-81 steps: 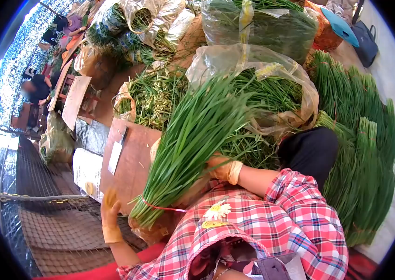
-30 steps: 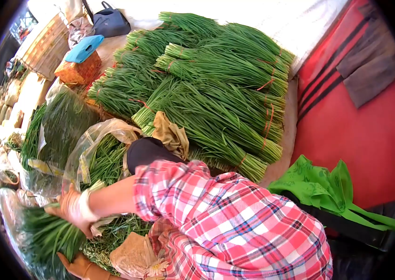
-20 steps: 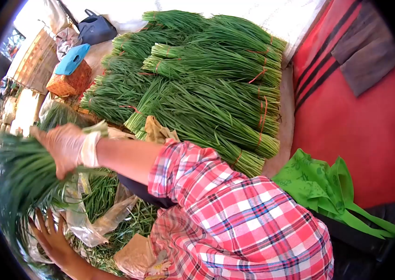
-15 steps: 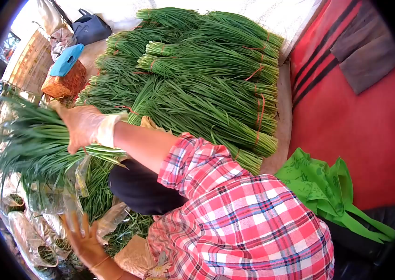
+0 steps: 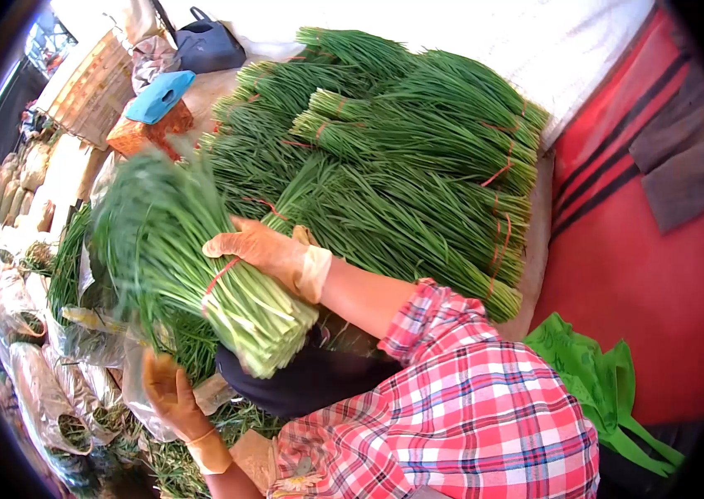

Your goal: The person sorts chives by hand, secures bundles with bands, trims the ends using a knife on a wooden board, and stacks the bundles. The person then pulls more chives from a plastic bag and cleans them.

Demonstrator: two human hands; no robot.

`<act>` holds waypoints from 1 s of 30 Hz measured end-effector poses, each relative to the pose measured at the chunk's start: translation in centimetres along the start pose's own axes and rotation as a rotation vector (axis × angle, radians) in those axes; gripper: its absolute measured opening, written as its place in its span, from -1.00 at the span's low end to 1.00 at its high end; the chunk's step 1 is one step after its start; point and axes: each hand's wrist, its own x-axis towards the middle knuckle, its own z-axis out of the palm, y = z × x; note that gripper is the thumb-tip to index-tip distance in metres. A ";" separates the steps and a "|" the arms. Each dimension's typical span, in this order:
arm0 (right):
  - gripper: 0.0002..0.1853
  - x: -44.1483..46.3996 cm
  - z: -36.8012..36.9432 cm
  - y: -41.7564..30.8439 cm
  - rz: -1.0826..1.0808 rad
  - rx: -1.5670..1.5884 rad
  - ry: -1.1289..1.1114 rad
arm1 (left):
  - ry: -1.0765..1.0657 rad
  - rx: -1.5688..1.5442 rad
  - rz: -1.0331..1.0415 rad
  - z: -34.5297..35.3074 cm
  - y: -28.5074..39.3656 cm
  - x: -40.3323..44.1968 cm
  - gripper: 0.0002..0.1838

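My right hand, in a thin glove with a pale cuff, is closed around a bundle of garlic chives. A red rubber band circles the bundle near its cut, pale stem ends, which point down and right; the leafy tips are blurred at the upper left. My left hand, gloved too, is raised below the bundle with its fingers apart and nothing in it. It is near loose greens and clear plastic bags. Beyond my right arm lies a large pile of banded chive bundles.
A blue plastic piece rests on an orange-brown block at upper left, near a woven basket and a dark bag. Filled plastic bags line the left. A green bag and dark cloth lie right.
My right hand has brought the chives bundle rightward, closer to my body, turning its stem ends downward. My left hand has moved slightly right, its fingers less spread. The view has shifted.
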 end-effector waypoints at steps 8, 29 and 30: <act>-0.43 -3.4 6.1 -0.2 0.498 0.132 -0.218 | -0.205 0.234 0.518 3.1 4.5 7.0 -0.24; 0.07 -12.2 -5.7 -4.3 -0.225 -0.875 0.298 | -0.534 -0.470 -0.169 17.1 3.4 5.3 -0.06; 0.06 -13.1 -6.0 -4.8 -0.223 -0.891 0.354 | -0.570 -0.437 -0.405 15.8 3.5 4.3 -0.04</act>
